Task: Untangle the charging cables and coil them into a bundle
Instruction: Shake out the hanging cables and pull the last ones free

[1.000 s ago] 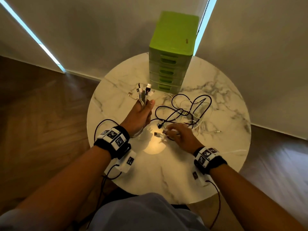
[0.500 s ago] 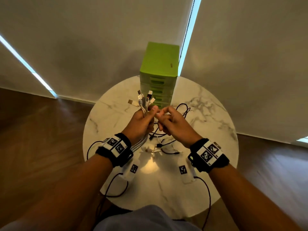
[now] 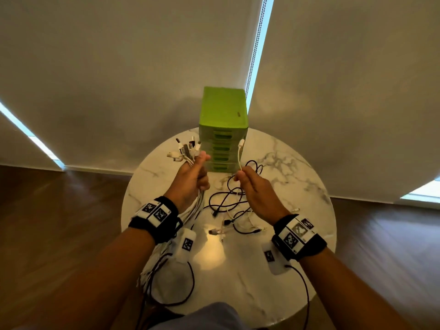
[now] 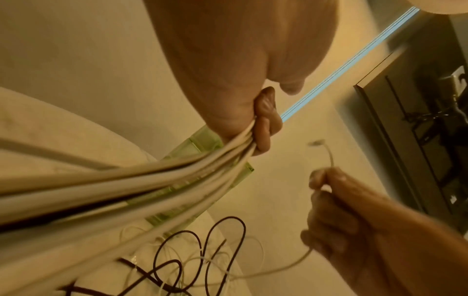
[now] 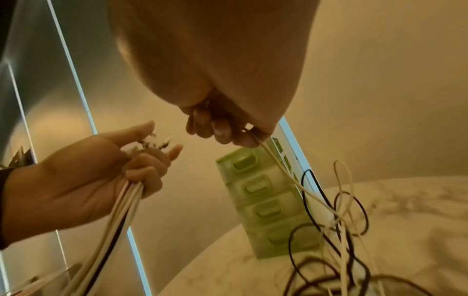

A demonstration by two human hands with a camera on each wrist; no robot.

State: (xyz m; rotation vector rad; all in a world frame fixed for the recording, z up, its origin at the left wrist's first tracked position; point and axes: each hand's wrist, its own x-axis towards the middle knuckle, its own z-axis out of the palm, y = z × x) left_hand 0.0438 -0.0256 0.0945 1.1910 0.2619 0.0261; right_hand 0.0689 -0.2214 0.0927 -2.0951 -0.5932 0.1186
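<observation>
My left hand [image 3: 194, 171] is raised above the table and grips a bundle of mostly white cables [image 3: 190, 210]. Their plugs [image 3: 184, 148] fan out above the fist, and the bundle hangs down past the wrist. The left wrist view shows the fingers [image 4: 266, 122] curled round the bundle [image 4: 177, 176]. My right hand [image 3: 240, 177] pinches a single white cable [image 3: 238, 156] whose plug stands upright. That cable [image 5: 278, 166] runs down into a tangle of black and white cables [image 3: 232, 206] on the table. The hands are apart.
A green drawer unit [image 3: 223, 120] stands at the far edge of the round marble table [image 3: 297, 186], just behind the hands. Wristband wires [image 3: 171, 282] loop over the near edge. Wooden floor surrounds the table, with blinds behind.
My right hand lifted a white cable end off the table, met the left hand, then drew away to the right. Both hands rose and the view tilted up.
</observation>
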